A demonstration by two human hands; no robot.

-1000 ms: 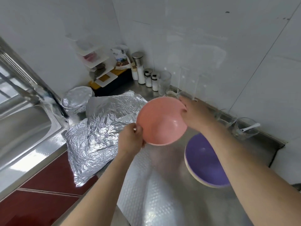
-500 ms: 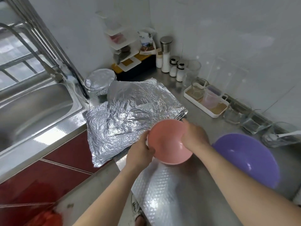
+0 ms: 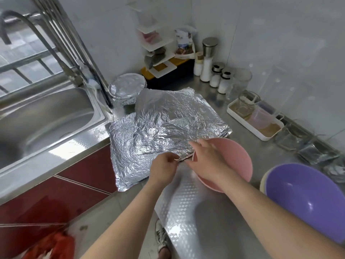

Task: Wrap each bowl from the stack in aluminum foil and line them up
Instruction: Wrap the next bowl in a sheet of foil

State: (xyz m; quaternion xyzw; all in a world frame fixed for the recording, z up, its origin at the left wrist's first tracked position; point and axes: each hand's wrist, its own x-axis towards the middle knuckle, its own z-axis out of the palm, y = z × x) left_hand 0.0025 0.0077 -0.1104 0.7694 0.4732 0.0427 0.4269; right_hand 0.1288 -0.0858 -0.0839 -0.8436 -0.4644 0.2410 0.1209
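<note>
A pink bowl sits upright on the steel counter, right of the crumpled aluminum foil sheets. My left hand pinches the near right corner of the foil. My right hand reaches over the pink bowl's left rim, fingers stretched toward the same foil edge. A purple bowl stands at the right on top of a cream one. A foil-wrapped bowl rests at the back beside the tap.
A steel sink and tap lie to the left. Spice jars, a white tray with glass cups and glass dishes line the back wall. The counter's front edge drops to red cabinet doors.
The pink bowl went from being held in both hands to sitting on the counter. Both hands let go of it and moved to the foil's near corner.
</note>
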